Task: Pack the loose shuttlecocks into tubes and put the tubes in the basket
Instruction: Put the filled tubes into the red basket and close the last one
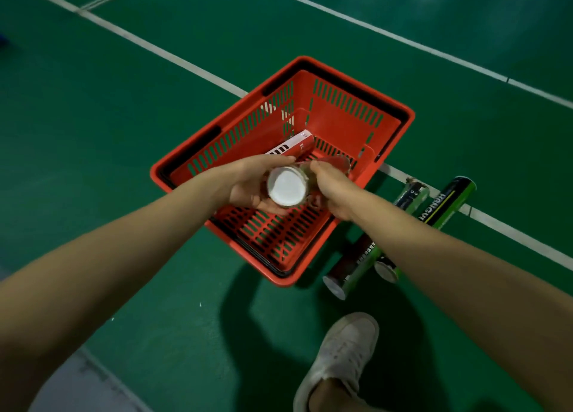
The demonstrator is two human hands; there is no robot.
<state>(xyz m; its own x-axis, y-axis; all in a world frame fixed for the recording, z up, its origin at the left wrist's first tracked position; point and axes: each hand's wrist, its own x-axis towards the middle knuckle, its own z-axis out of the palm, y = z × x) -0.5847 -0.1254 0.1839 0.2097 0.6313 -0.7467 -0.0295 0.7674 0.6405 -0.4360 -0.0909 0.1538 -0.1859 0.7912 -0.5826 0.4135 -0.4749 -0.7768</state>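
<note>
The person holds a tube (pixel 286 186) over the red basket (pixel 347 126), its white capped end facing up. The left hand (pixel 248 182) cups and grips it from one side and the right hand (pixel 333 191) grasps it from the other. This looks like the placing step. A red-and-white tube (pixel 294 145) already lies inside. Next, the tube needs lowering flat beside that one. More tubes (pixel 446 202) wait on the floor (pixel 124 132) just right of the basket.

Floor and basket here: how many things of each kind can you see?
Red basket: 1
Tubes: 4 (tube in the basket, held tube, two green tubes on the floor, partly hidden)
White shoe: 1
Total: 6
</note>
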